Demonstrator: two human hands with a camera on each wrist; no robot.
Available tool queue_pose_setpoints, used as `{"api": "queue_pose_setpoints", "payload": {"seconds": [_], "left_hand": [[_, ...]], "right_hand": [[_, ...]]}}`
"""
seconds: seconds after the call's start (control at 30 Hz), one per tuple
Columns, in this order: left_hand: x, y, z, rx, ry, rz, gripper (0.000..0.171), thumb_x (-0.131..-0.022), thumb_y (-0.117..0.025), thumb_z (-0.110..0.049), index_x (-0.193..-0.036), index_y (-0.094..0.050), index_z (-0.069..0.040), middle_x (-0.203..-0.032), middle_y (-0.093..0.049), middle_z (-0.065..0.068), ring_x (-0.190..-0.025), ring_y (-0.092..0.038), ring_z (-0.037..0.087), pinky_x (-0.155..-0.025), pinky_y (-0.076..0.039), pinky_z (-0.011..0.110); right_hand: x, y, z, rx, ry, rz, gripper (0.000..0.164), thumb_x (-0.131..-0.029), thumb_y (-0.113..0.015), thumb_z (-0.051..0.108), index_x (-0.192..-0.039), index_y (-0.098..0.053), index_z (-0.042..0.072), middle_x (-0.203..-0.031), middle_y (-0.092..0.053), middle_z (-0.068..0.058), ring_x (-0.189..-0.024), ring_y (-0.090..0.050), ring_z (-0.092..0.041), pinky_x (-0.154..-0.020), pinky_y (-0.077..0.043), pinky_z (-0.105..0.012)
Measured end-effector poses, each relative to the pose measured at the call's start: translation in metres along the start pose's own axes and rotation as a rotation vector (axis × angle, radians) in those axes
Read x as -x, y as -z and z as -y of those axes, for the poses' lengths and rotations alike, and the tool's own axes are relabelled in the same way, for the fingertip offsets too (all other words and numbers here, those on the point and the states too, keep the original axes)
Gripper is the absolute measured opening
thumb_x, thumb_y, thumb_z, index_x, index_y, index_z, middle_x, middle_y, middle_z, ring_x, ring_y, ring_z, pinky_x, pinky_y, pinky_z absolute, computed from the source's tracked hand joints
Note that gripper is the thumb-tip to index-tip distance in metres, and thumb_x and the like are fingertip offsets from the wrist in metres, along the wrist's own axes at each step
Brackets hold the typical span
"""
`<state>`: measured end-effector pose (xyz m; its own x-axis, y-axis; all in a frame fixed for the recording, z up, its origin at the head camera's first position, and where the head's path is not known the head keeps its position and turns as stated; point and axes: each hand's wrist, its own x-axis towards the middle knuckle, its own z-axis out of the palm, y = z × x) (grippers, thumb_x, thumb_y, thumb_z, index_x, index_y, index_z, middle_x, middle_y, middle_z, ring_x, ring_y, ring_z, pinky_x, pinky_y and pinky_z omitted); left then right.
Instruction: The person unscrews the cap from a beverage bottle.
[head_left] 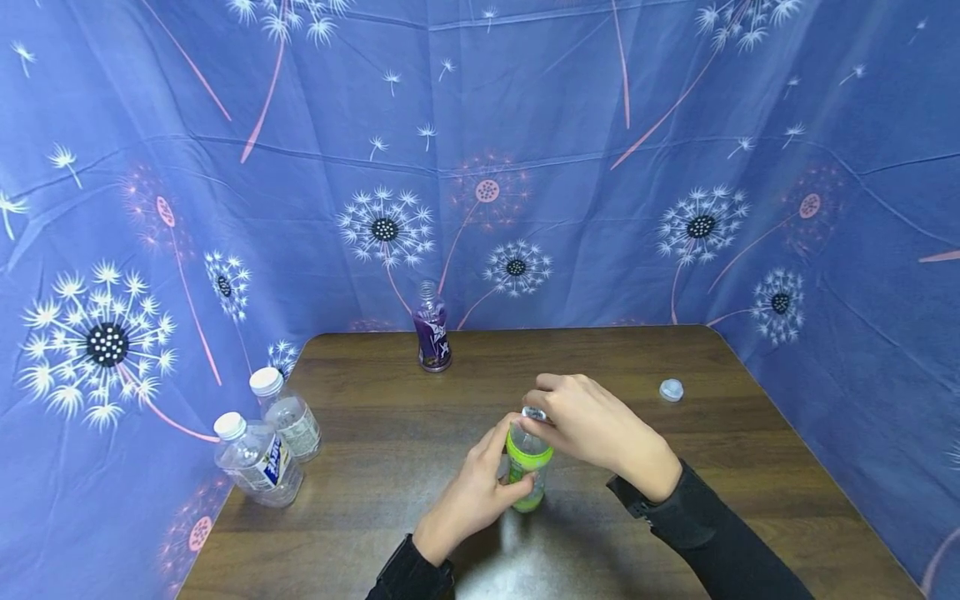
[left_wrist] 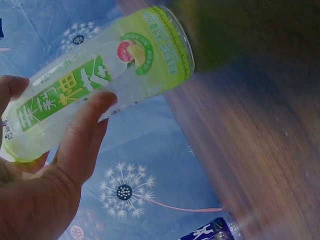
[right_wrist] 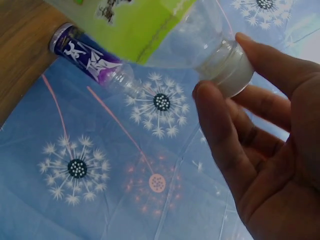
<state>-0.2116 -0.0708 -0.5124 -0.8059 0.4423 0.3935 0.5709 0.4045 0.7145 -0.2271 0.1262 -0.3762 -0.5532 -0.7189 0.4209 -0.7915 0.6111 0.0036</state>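
L hand (head_left: 476,492) grips green bottle (head_left: 531,454) mid-body, prob. so it won't tip w/ R hand (head_left: 592,421) pinching its top (right_wrist: 232,71). Bottle's btwn hands; loose cap (head_left: 671,389) at its 2 o'clock, purple bottle (head_left: 433,337) at 11.

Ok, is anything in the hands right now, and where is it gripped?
Yes, the green-labelled bottle: the left hand holds it round its labelled body, and the right hand pinches the cap at its top.
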Motion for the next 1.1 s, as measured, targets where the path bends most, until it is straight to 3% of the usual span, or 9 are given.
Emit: {"api": "queue_pose_setpoints", "payload": {"seconds": [0.2, 0.37, 0.47, 0.73, 1.1], "left_hand": [[0.000, -0.001, -0.001, 0.029, 0.012, 0.007, 0.079, -0.094, -0.077, -0.016, -0.158, -0.033, -0.028, -0.132, -0.060, 0.007, -0.101, -0.059, 0.011, -0.069, -0.058, 0.024], [0.000, -0.003, 0.001, 0.023, 0.006, -0.001, 0.080, -0.093, -0.077, -0.017, -0.159, -0.033, -0.027, -0.134, -0.060, 0.006, -0.104, -0.060, 0.012, -0.068, -0.059, 0.024], [0.000, -0.004, 0.002, 0.023, -0.005, -0.004, 0.081, -0.093, -0.077, -0.017, -0.160, -0.032, -0.027, -0.135, -0.059, 0.005, -0.108, -0.061, 0.013, -0.072, -0.060, 0.026], [0.000, -0.003, 0.000, 0.027, 0.000, 0.004, 0.082, -0.094, -0.078, -0.019, -0.160, -0.031, -0.030, -0.136, -0.060, 0.002, -0.123, -0.065, 0.017, -0.100, -0.058, 0.035], [0.000, 0.000, -0.001, 0.026, -0.006, 0.009, 0.078, -0.093, -0.078, -0.018, -0.158, -0.035, -0.027, -0.136, -0.061, 0.004, -0.125, -0.065, 0.023, -0.102, -0.058, 0.044]], "right_hand": [[-0.002, -0.001, 0.008, 0.047, -0.065, -0.018, 0.026, -0.095, -0.079, 0.028, -0.075, -0.067, 0.016, -0.068, -0.044, 0.009, -0.053, -0.032, 0.001, -0.048, -0.028, -0.015], [-0.001, -0.005, 0.013, 0.087, -0.139, -0.047, 0.029, -0.094, -0.079, 0.031, -0.073, -0.067, 0.016, -0.064, -0.043, 0.008, -0.049, -0.032, 0.000, -0.045, -0.028, -0.015], [0.000, -0.008, 0.016, 0.110, -0.180, -0.075, 0.030, -0.093, -0.081, 0.031, -0.072, -0.068, 0.015, -0.063, -0.043, 0.008, -0.049, -0.033, -0.001, -0.044, -0.028, -0.016], [0.000, -0.011, 0.022, 0.125, -0.246, -0.138, 0.038, -0.092, -0.082, 0.031, -0.065, -0.061, 0.014, -0.059, -0.041, 0.007, -0.047, -0.033, -0.005, -0.042, -0.029, -0.018], [0.001, -0.013, 0.026, 0.142, -0.273, -0.148, 0.041, -0.092, -0.082, 0.033, -0.064, -0.058, 0.015, -0.058, -0.042, 0.006, -0.047, -0.032, -0.004, -0.043, -0.030, -0.020]]}}
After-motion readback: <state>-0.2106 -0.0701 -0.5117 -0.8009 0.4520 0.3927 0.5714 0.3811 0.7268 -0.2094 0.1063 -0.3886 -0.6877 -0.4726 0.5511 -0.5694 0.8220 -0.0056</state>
